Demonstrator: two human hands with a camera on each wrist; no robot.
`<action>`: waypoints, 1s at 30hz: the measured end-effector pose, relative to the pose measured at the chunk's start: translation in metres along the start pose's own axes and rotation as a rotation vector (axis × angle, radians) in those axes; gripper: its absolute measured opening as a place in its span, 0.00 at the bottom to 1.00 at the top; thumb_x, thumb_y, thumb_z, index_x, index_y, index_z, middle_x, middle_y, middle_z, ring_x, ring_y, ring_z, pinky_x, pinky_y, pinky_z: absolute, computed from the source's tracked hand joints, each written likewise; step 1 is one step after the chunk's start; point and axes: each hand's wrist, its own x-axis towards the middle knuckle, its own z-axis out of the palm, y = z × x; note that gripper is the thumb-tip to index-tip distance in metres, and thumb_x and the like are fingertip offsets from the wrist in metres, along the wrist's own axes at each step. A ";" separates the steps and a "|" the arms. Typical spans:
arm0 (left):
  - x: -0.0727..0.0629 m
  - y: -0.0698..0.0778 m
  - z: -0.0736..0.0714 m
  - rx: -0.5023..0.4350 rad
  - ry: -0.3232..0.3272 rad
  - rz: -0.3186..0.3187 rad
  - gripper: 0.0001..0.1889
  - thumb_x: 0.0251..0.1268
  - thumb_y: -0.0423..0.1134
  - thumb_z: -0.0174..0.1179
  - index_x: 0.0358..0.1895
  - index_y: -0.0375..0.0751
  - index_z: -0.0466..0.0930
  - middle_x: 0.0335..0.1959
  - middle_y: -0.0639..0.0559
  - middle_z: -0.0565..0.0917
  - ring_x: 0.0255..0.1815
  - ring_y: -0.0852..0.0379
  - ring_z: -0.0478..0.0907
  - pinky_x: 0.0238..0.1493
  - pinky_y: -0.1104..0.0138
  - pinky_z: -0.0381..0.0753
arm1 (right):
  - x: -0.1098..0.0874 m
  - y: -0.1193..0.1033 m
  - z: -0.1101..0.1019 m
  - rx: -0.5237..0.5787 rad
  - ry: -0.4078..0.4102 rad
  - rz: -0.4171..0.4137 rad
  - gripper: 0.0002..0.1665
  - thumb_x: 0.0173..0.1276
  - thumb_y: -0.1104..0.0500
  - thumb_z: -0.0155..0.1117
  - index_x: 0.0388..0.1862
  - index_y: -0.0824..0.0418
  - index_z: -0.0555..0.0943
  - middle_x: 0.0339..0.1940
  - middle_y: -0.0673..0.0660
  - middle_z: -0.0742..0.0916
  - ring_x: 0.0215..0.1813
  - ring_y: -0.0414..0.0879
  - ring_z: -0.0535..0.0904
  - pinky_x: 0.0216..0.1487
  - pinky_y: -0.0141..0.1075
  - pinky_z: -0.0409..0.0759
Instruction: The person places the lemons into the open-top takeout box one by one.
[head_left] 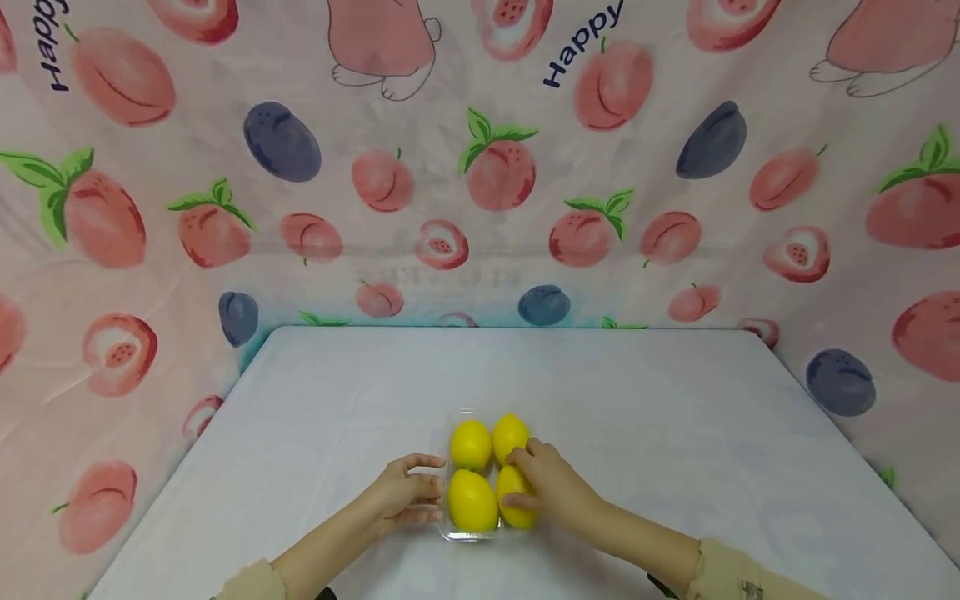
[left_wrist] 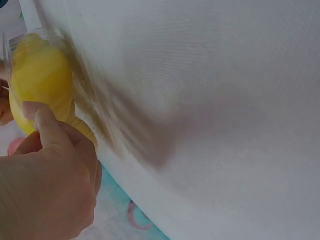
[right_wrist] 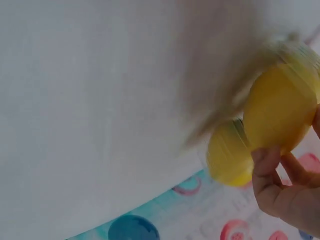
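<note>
A clear plastic box (head_left: 471, 537) on the table holds several yellow lemons, two at its back and the others at its front. My right hand (head_left: 558, 492) grips the front right lemon (head_left: 513, 500), thumb on the near side and fingers over its far side. In the right wrist view that lemon (right_wrist: 280, 107) sits between the fingertips and thumb. My left hand (head_left: 408, 492) is at the box's left wall, its fingers apart and loosely bent beside the front left lemon (head_left: 472, 502). From the left wrist, the fingertips (left_wrist: 44, 117) overlap the clear wall.
The white table (head_left: 637, 400) reaches back to a hanging cloth (head_left: 450, 150) printed with peaches and blue fruit. Behind the front pair are the back left lemon (head_left: 471, 444) and back right lemon (head_left: 510, 437).
</note>
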 end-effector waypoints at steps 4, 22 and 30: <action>-0.003 -0.009 0.000 0.007 -0.028 -0.025 0.22 0.61 0.25 0.55 0.59 0.31 0.66 0.31 0.49 0.76 0.27 0.60 0.75 0.32 0.67 0.86 | -0.006 0.001 0.013 -0.060 -0.018 -0.048 0.24 0.53 0.48 0.70 0.38 0.60 0.71 0.27 0.49 0.69 0.30 0.41 0.62 0.28 0.27 0.62; -0.018 -0.005 -0.017 0.001 -0.114 0.012 0.26 0.64 0.29 0.53 0.66 0.28 0.61 0.43 0.47 0.78 0.36 0.58 0.78 0.43 0.61 0.86 | -0.011 -0.007 0.003 -0.022 0.042 -0.013 0.20 0.59 0.51 0.68 0.44 0.61 0.77 0.39 0.51 0.78 0.39 0.43 0.71 0.39 0.34 0.78; -0.036 -0.002 -0.035 0.143 -0.078 0.150 0.28 0.65 0.37 0.57 0.65 0.30 0.61 0.44 0.45 0.77 0.37 0.55 0.77 0.42 0.60 0.86 | -0.023 0.007 -0.016 0.066 0.165 -0.022 0.16 0.63 0.56 0.65 0.48 0.60 0.77 0.44 0.52 0.82 0.43 0.45 0.78 0.44 0.37 0.83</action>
